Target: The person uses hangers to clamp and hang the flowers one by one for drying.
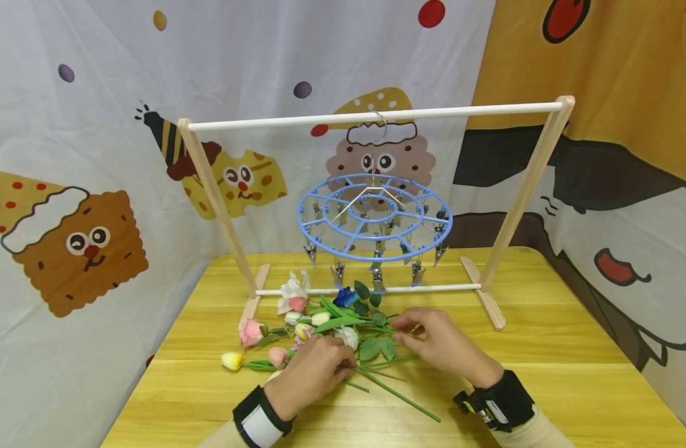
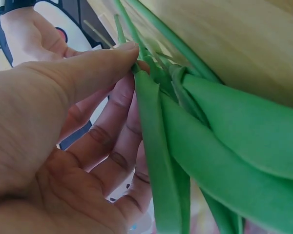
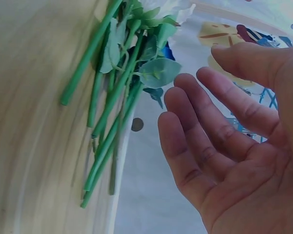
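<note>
- Flowers (image 1: 340,323): loose pile on desk (image 1: 561,330), by rack (image 1: 287,121).
- Left hand (image 1: 317,364): thumb and fingers pinch a leafy stem (image 2: 149,109).
- Right hand (image 1: 440,339): fingers loosely spread, just beside the stems.
- Clip hanger (image 1: 374,221): hangs off rack bar.

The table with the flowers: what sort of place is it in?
Possibly an indoor corner set up for filming: cartoon-printed cloth hangs behind and beside the table, where flowers lie and a blue clip hanger hangs from a rack.
</note>
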{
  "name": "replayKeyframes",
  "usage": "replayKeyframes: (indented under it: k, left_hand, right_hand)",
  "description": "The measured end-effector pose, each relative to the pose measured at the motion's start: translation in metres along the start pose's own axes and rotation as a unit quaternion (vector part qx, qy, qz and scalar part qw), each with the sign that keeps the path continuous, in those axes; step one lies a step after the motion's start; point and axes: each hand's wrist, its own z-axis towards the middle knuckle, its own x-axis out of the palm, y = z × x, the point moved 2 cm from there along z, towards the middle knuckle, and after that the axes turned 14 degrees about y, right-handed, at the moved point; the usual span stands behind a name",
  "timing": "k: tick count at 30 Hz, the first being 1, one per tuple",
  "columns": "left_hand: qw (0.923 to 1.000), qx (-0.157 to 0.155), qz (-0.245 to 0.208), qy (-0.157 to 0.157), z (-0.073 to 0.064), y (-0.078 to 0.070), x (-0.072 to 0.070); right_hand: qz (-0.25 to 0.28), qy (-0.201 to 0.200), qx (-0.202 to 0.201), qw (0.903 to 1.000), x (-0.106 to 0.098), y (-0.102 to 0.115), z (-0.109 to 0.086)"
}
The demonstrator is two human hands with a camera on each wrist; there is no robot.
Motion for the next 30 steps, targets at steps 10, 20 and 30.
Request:
replayKeyframes:
  k: [10,20,30]
  left_hand:
    - [0.9984,0.034,-0.04,-0.022,-0.004,-0.006,-0.015]
    - [0.9939,0.025,-0.101,-0.038,-0.005,-0.004,-0.028]
    - [0.9876,0.011,-0.141,-0.067,-0.006,-0.003,-0.042]
  right_hand:
    - [0.005,-0.01,-0.023,0.9997,-0.016,0.012,-0.004]
    - [0.005,-0.067,-0.032,0.9972,-0.036,0.021,-0.012]
    - [0.008,-0.163,-0.039,0.9859,-0.057,0.025,-0.017]
